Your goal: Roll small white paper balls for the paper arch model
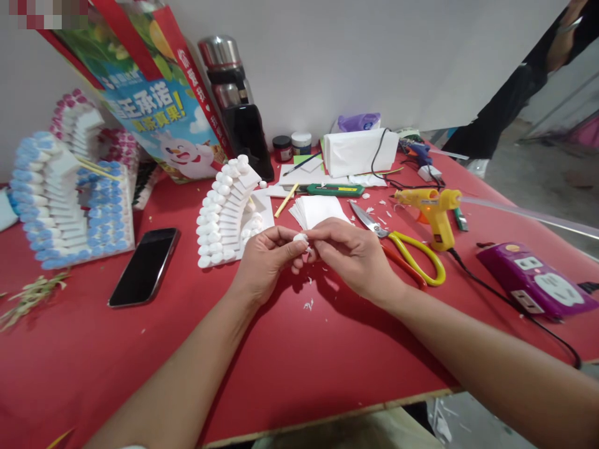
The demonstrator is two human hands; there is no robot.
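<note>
My left hand [267, 259] and my right hand [353, 252] meet above the red table [299, 349], both pinching one small white ball [300, 238] between their fingertips. Just behind the hands lies a fanned stack of white paper squares [318, 209]. To the left of the hands stands a white stepped model [229, 212] edged with rows of white balls. Small white scraps [309, 304] lie on the table under the hands.
Yellow-handled scissors [402, 243], a yellow glue gun [433, 209] and a purple power strip [533, 280] lie right. A black phone [145, 265] and a blue-edged model [65, 206] sit left. A printed bag [154, 93], flask [229, 81], tissue pack [358, 151] stand behind.
</note>
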